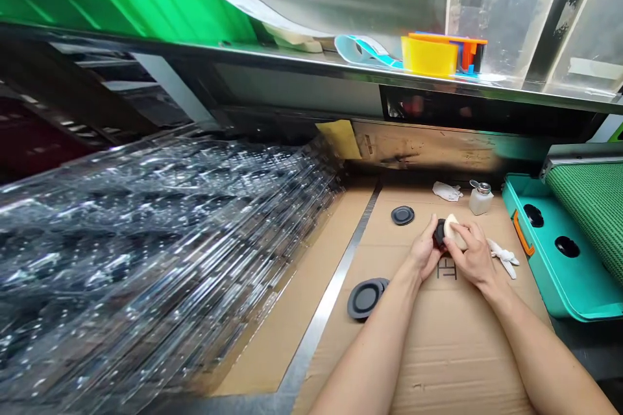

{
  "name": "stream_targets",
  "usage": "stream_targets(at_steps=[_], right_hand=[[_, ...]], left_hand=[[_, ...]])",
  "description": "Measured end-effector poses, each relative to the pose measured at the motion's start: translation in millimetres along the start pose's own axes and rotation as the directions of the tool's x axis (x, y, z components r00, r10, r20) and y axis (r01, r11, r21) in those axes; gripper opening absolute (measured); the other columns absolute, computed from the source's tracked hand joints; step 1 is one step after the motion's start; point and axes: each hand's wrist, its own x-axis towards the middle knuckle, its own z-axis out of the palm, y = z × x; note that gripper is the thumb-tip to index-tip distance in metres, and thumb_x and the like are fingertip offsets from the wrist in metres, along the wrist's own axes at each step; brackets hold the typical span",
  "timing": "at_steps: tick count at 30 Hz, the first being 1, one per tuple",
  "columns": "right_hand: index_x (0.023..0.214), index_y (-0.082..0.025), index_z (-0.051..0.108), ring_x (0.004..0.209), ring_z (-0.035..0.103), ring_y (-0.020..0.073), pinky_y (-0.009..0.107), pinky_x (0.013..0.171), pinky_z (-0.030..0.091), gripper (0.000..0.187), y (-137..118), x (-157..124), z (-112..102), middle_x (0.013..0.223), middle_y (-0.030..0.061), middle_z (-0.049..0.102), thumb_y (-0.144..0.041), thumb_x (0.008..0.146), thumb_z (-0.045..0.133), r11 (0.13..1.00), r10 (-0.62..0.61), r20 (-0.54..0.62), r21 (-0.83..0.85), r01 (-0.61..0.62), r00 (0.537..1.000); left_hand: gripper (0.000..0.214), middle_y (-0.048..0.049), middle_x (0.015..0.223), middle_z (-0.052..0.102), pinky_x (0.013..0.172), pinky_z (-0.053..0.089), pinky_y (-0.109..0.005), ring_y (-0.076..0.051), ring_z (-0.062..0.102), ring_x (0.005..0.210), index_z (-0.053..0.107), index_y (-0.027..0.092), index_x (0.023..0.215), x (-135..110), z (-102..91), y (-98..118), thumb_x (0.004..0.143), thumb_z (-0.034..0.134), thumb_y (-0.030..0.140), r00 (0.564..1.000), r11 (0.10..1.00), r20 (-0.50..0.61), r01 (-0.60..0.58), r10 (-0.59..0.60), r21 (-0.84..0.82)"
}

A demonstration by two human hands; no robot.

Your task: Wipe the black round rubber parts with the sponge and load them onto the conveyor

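Head view: from where I stand, the work sits at the middle of a cardboard sheet (438,350), with both forearms reaching in from 6 o'clock. The left hand (424,248) has its fingers curled together around the edge of a dark round disc (440,234), apparently steadying it. The right hand (471,249) has its fingers closed over a pale pad (452,231), which is pressed against the disc's face, so the disc looks braced between the two hands. Much of the disc is hidden by the fingers.

At 11 o'clock from the hands, a smaller dark disc (403,215) lies flat, and a larger ringed disc (365,298) sits at 8 o'clock, near a metal strip (324,298) along the cardboard's edge. Beyond that strip, at 9 o'clock, is a heap of clear moulded plastic trays (146,253). A pump bottle (481,200) stands at 1 o'clock beside a crumpled white cloth (446,191), within easy reach. A white rag (503,257) lies just off the right hand at 3 o'clock, and past it is the raised lip of a teal case (549,266), the nearest edge on that side.
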Motion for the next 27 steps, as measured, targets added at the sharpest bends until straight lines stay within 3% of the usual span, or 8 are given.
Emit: stream_targets(at_steps=[4, 9, 14, 18, 22, 25, 27], right_hand=[[0.127, -0.026, 0.065, 0.11, 0.057, 0.0226, 0.033, 0.094, 0.05, 0.036, -14, -3, 7, 0.122, 0.0095, 0.059, -0.039, 0.095, 0.056, 0.997, -0.079, 0.1, 0.005, 0.079, 0.992], [0.13, -0.021, 0.065, 0.111, 0.053, 0.0261, 0.038, 0.098, 0.047, 0.041, -6, 4, 13, 0.121, 0.0135, 0.058, -0.042, 0.097, 0.053, 0.987, 0.07, -0.048, -0.144, -0.076, 0.996], [0.134, -0.025, 0.062, 0.109, 0.052, 0.0248, 0.035, 0.092, 0.049, 0.041, -10, -1, 21, 0.123, 0.0124, 0.057, -0.039, 0.099, 0.047, 0.991, 0.001, 0.098, -0.135, 0.013, 0.995], [0.133, -0.022, 0.063, 0.108, 0.051, 0.0262, 0.037, 0.092, 0.048, 0.041, -10, 2, 22, 0.119, 0.0142, 0.058, -0.038, 0.1, 0.046, 0.976, 0.115, 0.025, -0.188, -0.109, 0.993], [0.135, -0.025, 0.062, 0.106, 0.051, 0.025, 0.035, 0.09, 0.048, 0.04, -5, 4, 20, 0.121, 0.0124, 0.058, -0.038, 0.099, 0.048, 0.984, 0.04, 0.083, -0.175, -0.025, 0.996], [0.131, -0.022, 0.064, 0.104, 0.051, 0.0261, 0.037, 0.088, 0.048, 0.038, -4, 3, 20, 0.115, 0.0141, 0.059, -0.036, 0.1, 0.048, 0.968, 0.109, 0.004, -0.226, -0.106, 0.994], [0.132, -0.022, 0.064, 0.104, 0.051, 0.0262, 0.037, 0.088, 0.047, 0.038, -4, 1, 21, 0.116, 0.0147, 0.059, -0.035, 0.1, 0.048, 0.973, 0.072, 0.016, -0.22, -0.066, 0.997]], left_hand=[[0.047, -0.011, 0.092, 0.073, 0.081, 0.059, -0.033, -0.022, 0.072, 0.089, 0.068, 0.013, 0.109, 6, -3.2, -1, 0.097, 0.049, 0.054, 0.998, 0.999, -0.053, 0.034, -0.036, -0.036], [0.044, -0.0141, 0.099, 0.075, 0.087, 0.058, -0.035, -0.022, 0.072, 0.095, 0.068, 0.01, 0.104, 8, -1.9, -6, 0.103, 0.041, 0.045, 0.999, 0.999, -0.04, 0.032, -0.032, -0.008], [0.042, -0.0155, 0.097, 0.075, 0.09, 0.058, -0.037, -0.024, 0.072, 0.096, 0.069, 0.01, 0.097, 8, -5.1, -6, 0.102, 0.04, 0.041, 0.994, 0.992, -0.024, 0.103, -0.105, -0.079], [0.035, -0.0125, 0.092, 0.074, 0.092, 0.057, -0.036, -0.022, 0.072, 0.093, 0.068, 0.011, 0.098, 10, -6.0, -7, 0.102, 0.041, 0.033, 0.995, 0.996, -0.071, 0.066, -0.07, -0.058], [0.036, -0.014, 0.093, 0.074, 0.09, 0.058, -0.036, -0.023, 0.072, 0.093, 0.067, 0.01, 0.097, 11, -4.1, -10, 0.102, 0.042, 0.036, 0.992, 0.996, -0.1, 0.075, -0.079, -0.045], [0.034, -0.0118, 0.09, 0.075, 0.087, 0.058, -0.036, -0.022, 0.072, 0.091, 0.066, 0.011, 0.096, 11, -3.6, -11, 0.103, 0.041, 0.033, 0.991, 0.999, -0.125, 0.052, -0.052, -0.006], [0.032, -0.012, 0.089, 0.074, 0.087, 0.058, -0.035, -0.022, 0.072, 0.091, 0.066, 0.012, 0.093, 10, -3.8, -12, 0.102, 0.043, 0.032, 0.989, 0.999, -0.142, 0.035, -0.036, -0.006]])
